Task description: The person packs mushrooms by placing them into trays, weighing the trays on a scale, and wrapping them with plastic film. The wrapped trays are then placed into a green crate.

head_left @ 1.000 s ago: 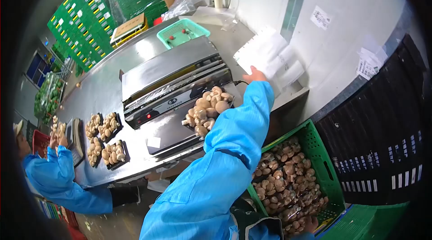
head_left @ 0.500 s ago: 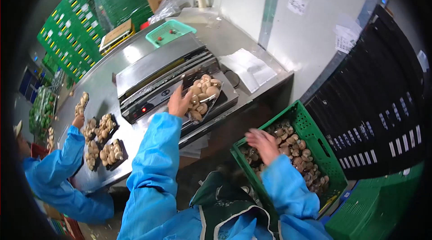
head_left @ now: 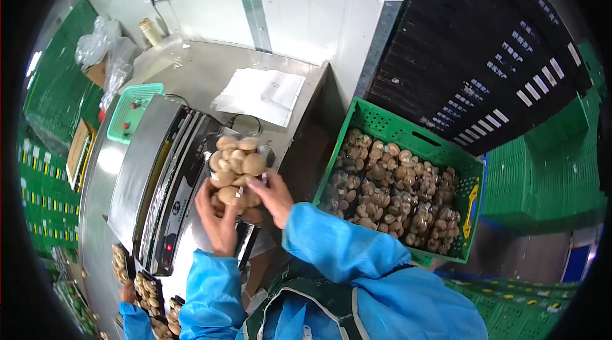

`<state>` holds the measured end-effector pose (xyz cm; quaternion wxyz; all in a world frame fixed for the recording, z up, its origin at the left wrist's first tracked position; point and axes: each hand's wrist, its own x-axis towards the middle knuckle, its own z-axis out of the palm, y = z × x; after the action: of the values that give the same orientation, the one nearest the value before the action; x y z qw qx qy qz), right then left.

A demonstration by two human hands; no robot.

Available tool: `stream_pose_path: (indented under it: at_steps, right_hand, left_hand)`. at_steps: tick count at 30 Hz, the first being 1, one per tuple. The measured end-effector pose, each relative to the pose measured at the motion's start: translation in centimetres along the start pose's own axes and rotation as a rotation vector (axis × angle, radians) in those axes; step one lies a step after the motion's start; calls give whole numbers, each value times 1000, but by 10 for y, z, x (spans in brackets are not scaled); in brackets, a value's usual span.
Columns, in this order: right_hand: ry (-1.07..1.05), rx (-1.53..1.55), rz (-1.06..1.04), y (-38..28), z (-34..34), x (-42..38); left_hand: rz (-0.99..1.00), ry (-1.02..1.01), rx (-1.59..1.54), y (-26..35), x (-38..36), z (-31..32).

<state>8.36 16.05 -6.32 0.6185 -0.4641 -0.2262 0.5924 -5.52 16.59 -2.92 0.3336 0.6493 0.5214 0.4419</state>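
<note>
A wrapped tray of mushrooms [head_left: 237,160] is between my two hands, over the near side of the wrapping machine [head_left: 169,199]. My left hand [head_left: 218,222] grips its lower left edge, with the thumb on the near end. My right hand [head_left: 274,196] holds the right side, fingers bent over the film. Clear film with bright reflections covers the pale brown caps. To my right stands a green crate [head_left: 363,110] filled with several wrapped packs of mushrooms.
On the metal table [head_left: 95,212] are a light green basket [head_left: 121,113] and white paper [head_left: 261,94]. A co-worker's hand [head_left: 127,292] is among trays of mushrooms [head_left: 148,295] at lower left. Stacked black crates [head_left: 446,40] stand beyond the green crate.
My right hand has left the green crate and come to the mushroom tray. The tray is now held in both hands. My view has turned to the right.
</note>
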Motion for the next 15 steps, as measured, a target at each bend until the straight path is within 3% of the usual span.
stream_pose_path:
  at_steps: [1,4,6,7,9,10,13,15]
  right_hand:
    - [133,-15,-144,12,-16,2]
    - [187,124,-83,-56,-75,-25]
    - [267,277,-124,-68,-130,-34]
    - [365,168,-158,-53,-177,-29]
    - [381,186,-194,-49,-243,-24]
    - [515,185,-173,-44,-266,-20]
    - [591,96,-87,-7,-326,8]
    - [731,46,-25,0,-316,25]
  left_hand:
    - [49,-69,96,17,1,14]
    - [260,-340,7,44,4,64]
    - [228,-542,-91,54,-1,96]
    - [207,-608,-125,54,-4,108]
    - [194,-660,-97,58,-8,112]
    - [179,-665,-98,51,-9,110]
    - [-235,-719,-174,37,-18,91]
    - [-367,-644,-166,23,-30,79]
